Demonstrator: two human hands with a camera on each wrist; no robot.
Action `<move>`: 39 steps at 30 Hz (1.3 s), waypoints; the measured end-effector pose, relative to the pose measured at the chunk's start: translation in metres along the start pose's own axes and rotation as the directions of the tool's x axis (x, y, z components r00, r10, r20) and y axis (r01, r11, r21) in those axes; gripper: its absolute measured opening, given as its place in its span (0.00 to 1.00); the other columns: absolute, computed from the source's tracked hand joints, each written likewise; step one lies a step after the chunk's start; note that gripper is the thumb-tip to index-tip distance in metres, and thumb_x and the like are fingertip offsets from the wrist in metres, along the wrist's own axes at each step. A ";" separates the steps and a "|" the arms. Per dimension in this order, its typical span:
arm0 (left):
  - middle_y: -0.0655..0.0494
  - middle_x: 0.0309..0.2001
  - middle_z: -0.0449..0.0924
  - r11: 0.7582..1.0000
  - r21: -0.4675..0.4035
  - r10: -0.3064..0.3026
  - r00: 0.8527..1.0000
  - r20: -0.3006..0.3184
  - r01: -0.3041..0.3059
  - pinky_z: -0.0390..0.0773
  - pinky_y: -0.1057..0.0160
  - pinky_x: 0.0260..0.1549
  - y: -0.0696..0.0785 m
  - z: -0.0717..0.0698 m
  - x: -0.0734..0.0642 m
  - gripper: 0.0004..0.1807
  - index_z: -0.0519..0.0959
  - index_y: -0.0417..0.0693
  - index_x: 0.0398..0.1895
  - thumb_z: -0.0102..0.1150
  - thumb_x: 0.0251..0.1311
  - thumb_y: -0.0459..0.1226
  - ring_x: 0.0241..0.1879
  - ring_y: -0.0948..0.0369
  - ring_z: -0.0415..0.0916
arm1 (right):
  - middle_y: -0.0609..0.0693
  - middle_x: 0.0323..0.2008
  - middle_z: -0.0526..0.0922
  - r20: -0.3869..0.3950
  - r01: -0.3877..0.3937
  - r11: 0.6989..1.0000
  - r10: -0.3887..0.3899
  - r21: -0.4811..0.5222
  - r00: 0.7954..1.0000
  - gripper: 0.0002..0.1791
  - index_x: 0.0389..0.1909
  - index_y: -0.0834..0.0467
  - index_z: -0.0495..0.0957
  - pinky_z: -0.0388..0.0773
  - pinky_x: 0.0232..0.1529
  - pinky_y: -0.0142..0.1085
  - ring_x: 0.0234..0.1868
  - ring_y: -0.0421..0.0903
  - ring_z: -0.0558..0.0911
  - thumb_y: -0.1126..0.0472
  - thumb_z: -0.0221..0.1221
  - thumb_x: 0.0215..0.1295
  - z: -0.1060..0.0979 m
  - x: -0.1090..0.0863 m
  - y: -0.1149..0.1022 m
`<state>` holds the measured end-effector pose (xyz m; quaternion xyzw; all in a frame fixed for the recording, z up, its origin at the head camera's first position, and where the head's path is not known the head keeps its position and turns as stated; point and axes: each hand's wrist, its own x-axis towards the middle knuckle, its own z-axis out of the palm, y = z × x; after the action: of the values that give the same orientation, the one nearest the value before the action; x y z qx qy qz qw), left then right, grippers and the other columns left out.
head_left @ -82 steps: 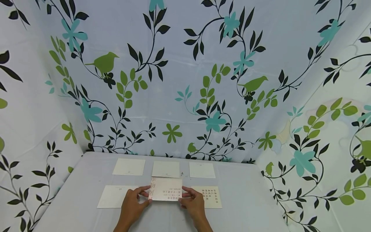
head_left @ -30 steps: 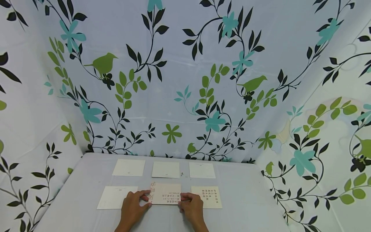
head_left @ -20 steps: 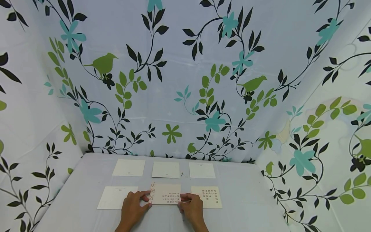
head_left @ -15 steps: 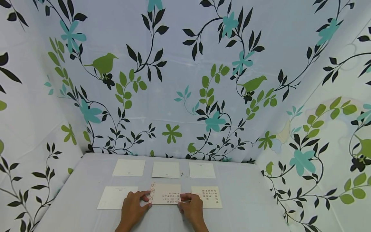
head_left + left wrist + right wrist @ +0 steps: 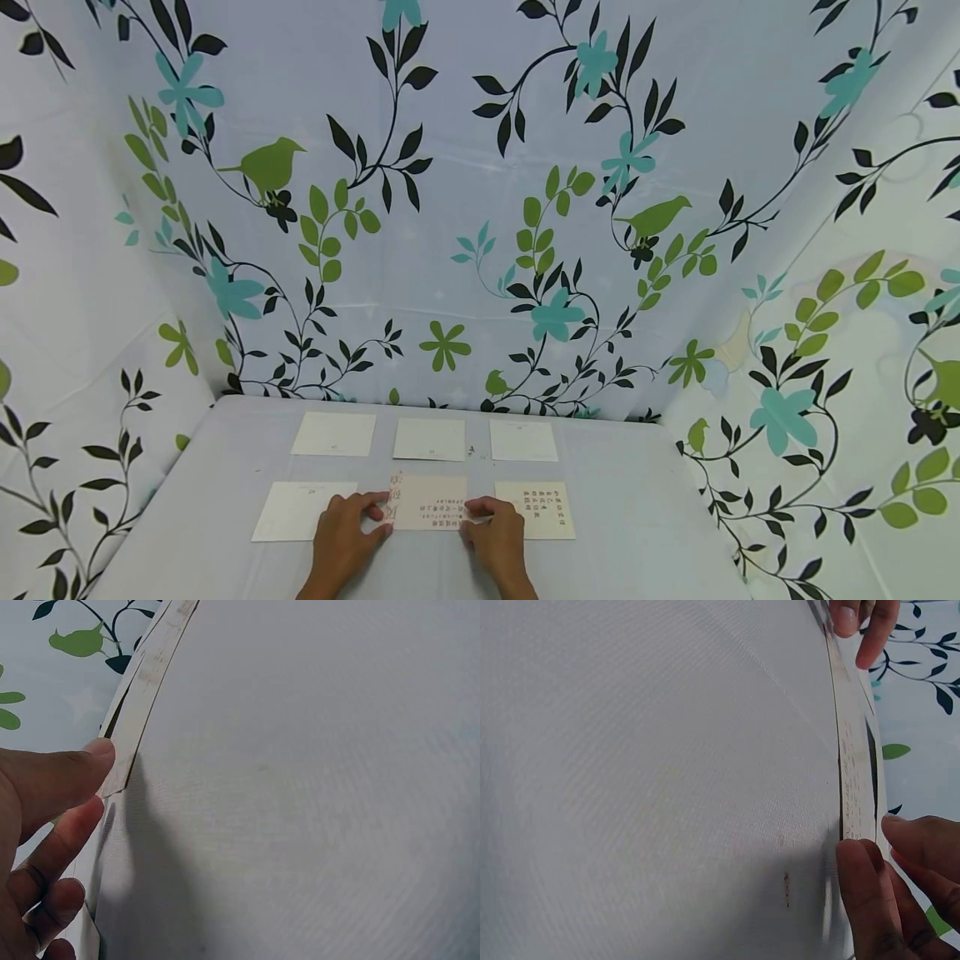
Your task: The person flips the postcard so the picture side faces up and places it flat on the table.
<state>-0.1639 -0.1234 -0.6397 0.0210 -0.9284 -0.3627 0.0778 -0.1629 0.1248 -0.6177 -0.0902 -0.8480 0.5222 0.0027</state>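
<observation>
In the middle of the front row lies a cream card [image 5: 427, 500] with rows of small dark print and larger red characters along its left side. My left hand [image 5: 345, 537] holds its left edge between thumb and fingers. At the opposite edge, my right hand [image 5: 497, 537] pinches the card near the right front corner. Both wrist views show the card [image 5: 139, 712] edge-on, low over the white surface. To the left, a plain card [image 5: 288, 510] is partly hidden by my left hand. A card with dark characters [image 5: 551, 510] lies beyond my right fingers.
Behind is a row of pale cards: left [image 5: 333, 433], middle [image 5: 430, 439] and right [image 5: 523, 440]. They lie on a white-covered table [image 5: 622, 517]. A leaf-and-bird patterned curtain [image 5: 450, 208] hangs around its back and sides.
Over the earlier frames the card has come down and towards me, leaving a gap to the back middle card. In the last half second its front edge sinks slightly; the hands barely move.
</observation>
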 end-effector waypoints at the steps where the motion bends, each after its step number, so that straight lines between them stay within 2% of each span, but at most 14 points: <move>1: 0.70 0.30 0.82 1.000 0.000 0.009 1.000 -0.012 -0.009 0.62 0.62 0.36 0.000 0.000 0.000 0.27 0.90 0.54 0.53 0.84 0.45 0.38 0.35 0.64 0.64 | 0.51 0.36 0.87 -0.002 0.002 1.000 -0.002 0.003 1.000 0.14 0.41 0.61 0.88 0.83 0.25 0.30 0.25 0.40 0.84 0.74 0.72 0.53 0.001 0.000 0.000; 7: 0.71 0.31 0.82 0.999 -0.009 0.049 0.997 -0.065 -0.049 0.63 0.61 0.39 -0.002 -0.006 0.000 0.27 0.89 0.61 0.52 0.85 0.44 0.38 0.36 0.64 0.65 | 0.50 0.35 0.87 0.003 0.015 0.999 -0.015 0.038 1.000 0.14 0.42 0.60 0.89 0.83 0.26 0.30 0.26 0.39 0.83 0.73 0.72 0.55 0.007 0.001 -0.002; 14: 0.71 0.33 0.85 0.999 -0.031 0.022 0.999 -0.029 -0.023 0.62 0.60 0.39 -0.006 -0.016 0.003 0.24 0.89 0.63 0.52 0.83 0.49 0.38 0.36 0.63 0.66 | 0.49 0.34 0.87 0.025 0.037 0.997 -0.039 0.061 0.999 0.13 0.43 0.59 0.89 0.82 0.24 0.30 0.24 0.39 0.83 0.71 0.72 0.55 0.016 0.002 -0.004; 22: 0.73 0.32 0.84 1.000 -0.011 0.027 0.998 -0.054 -0.027 0.63 0.60 0.38 -0.016 -0.026 0.003 0.24 0.89 0.64 0.51 0.84 0.50 0.38 0.35 0.64 0.66 | 0.50 0.34 0.87 0.042 0.035 0.996 -0.039 0.085 0.998 0.14 0.42 0.58 0.89 0.82 0.25 0.30 0.25 0.40 0.83 0.72 0.73 0.53 0.025 0.001 -0.010; 33: 0.71 0.33 0.85 0.999 0.012 0.043 0.996 -0.075 -0.042 0.63 0.61 0.37 -0.026 -0.038 0.001 0.23 0.89 0.65 0.51 0.84 0.49 0.40 0.35 0.63 0.66 | 0.48 0.33 0.86 0.069 0.048 0.993 -0.056 0.110 0.996 0.15 0.42 0.58 0.89 0.82 0.25 0.31 0.26 0.40 0.83 0.72 0.74 0.53 0.033 0.001 -0.014; 39: 0.71 0.33 0.85 1.000 0.017 0.026 0.998 -0.064 -0.025 0.63 0.60 0.38 -0.029 -0.044 0.002 0.23 0.89 0.64 0.52 0.84 0.50 0.40 0.36 0.62 0.67 | 0.47 0.32 0.87 0.076 0.063 0.990 -0.073 0.122 0.994 0.15 0.41 0.58 0.89 0.82 0.24 0.31 0.25 0.40 0.82 0.73 0.74 0.51 0.041 -0.001 -0.015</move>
<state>-0.1596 -0.1744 -0.6272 0.0215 -0.9286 -0.3531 0.1122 -0.1687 0.0820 -0.6224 -0.0398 -0.8171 0.5750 -0.0083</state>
